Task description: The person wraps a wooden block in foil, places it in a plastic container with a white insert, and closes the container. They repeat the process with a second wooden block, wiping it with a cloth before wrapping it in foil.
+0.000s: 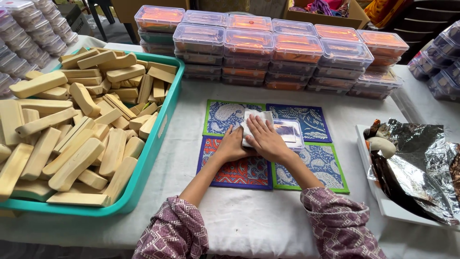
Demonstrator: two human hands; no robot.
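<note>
Two hands of mine press flat on a folded white cloth lying over the left end of a clear plastic box. My left hand lies open on the cloth's near left corner; my right hand is spread on top, grip closed on nothing. Box and cloth sit where four patterned mats meet on the white-covered table. A teal crate of wooden blocks stands to my left.

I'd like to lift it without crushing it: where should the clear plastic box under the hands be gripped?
Probably by the two long side walls of the clear rectangular plastic box, coming from its free right end. It lies flat, and the white paper sheet and both hands cover its left part.
</note>
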